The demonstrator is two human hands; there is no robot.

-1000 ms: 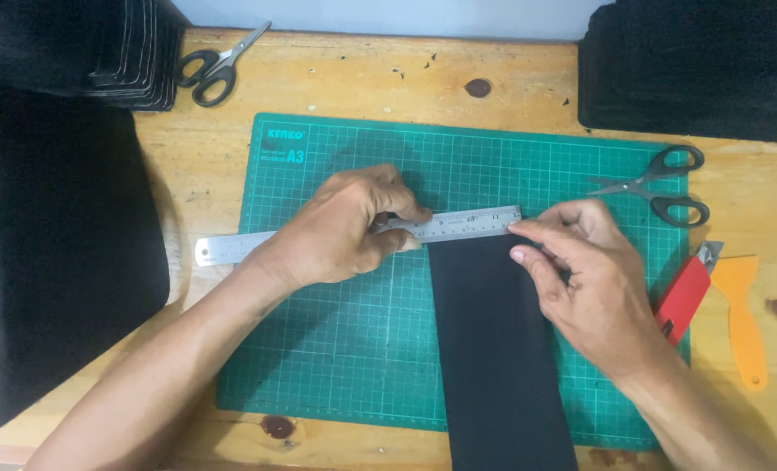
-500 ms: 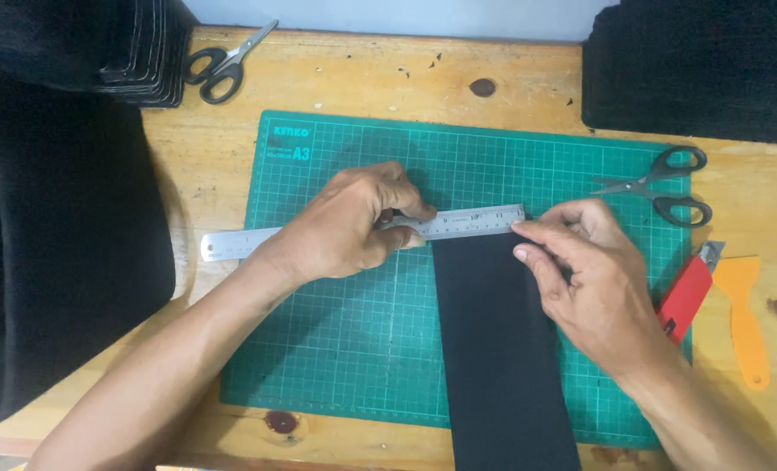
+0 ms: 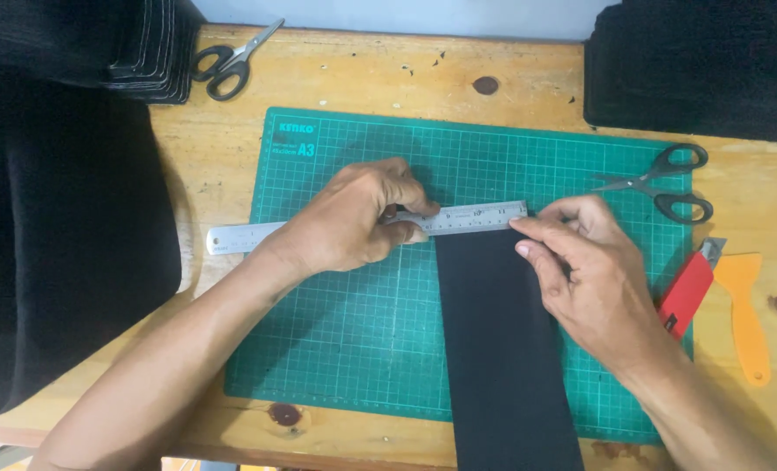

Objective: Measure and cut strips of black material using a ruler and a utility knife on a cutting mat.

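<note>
Scissors [image 3: 231,63] twice [image 3: 660,181], ruler [image 3: 471,218] once.

Green gridded cutting mat [image 3: 353,349], black fabric strip [image 3: 502,349], silver ruler [image 3: 475,218], orange scraper [image 3: 746,305]

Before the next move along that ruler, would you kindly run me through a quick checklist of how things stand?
1. Steel ruler lies across the top end of the black fabric strip: ok.
2. Left hand presses the ruler flat: ok.
3. Right hand rests at the ruler's right end, on the strip's corner: ok.
4. Strip lies flat on the green cutting mat: ok.
5. Red utility knife lies unheld at the mat's right edge: not ok for cutting.
6. Ruler square to the mat's grid: cannot tell.
</note>
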